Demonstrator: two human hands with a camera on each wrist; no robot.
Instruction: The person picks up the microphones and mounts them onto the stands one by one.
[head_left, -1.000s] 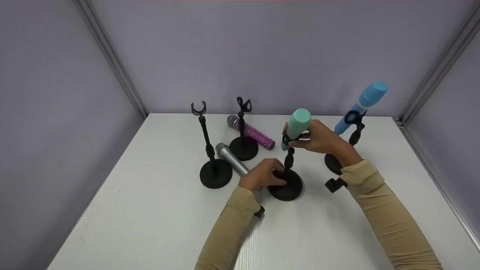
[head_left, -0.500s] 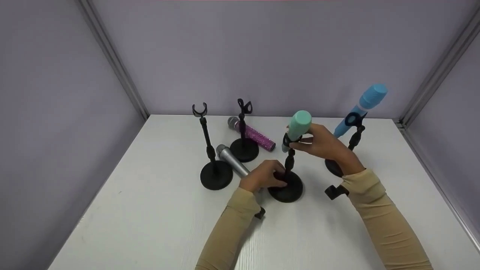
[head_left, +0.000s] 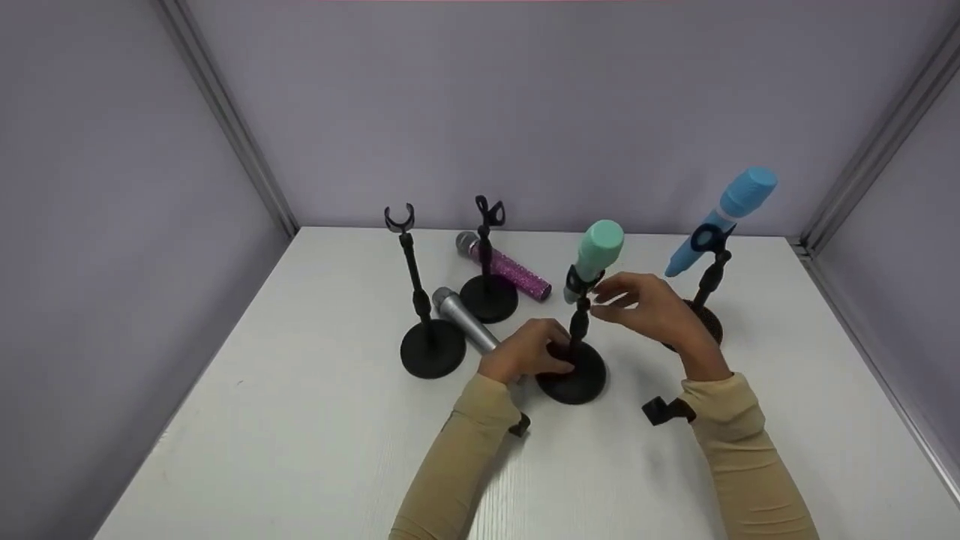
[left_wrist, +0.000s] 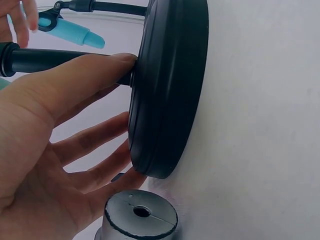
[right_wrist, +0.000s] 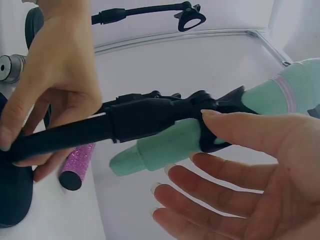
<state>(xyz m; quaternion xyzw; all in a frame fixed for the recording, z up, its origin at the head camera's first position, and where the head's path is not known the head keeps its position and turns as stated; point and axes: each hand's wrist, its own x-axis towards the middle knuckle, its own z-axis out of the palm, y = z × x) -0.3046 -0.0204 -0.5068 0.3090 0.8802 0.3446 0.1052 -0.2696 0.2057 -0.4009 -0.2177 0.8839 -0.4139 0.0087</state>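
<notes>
A mint-green microphone (head_left: pixel 600 246) sits tilted in the clip of a black desktop microphone stand (head_left: pixel 587 382). My left hand (head_left: pixel 529 349) holds that stand low down, thumb and fingers about the foot of the pole and the round base (left_wrist: pixel 172 90). Just right of the clip is my right hand (head_left: pixel 646 306), its fingers loosely bent with nothing between them. In the right wrist view, the right thumb (right_wrist: pixel 240 127) lies close to the clip joint; whether it touches, I cannot tell. A silver microphone (head_left: pixel 466 321) lies beside my left hand, its lower end partly hidden.
Right of the hands, a blue microphone (head_left: pixel 742 193) rests in another stand (head_left: pixel 709 289). To the left are two stands with bare clips, one at the left (head_left: pixel 433 349) and one farther back (head_left: pixel 489 300). Behind the latter lies a glittery purple microphone (head_left: pixel 521 276). Walls enclose the white table (head_left: pixel 300 420).
My right hand has let go of the mint-green microphone and its clip and drawn slightly right and down. The left hand keeps its hold on the stand's base.
</notes>
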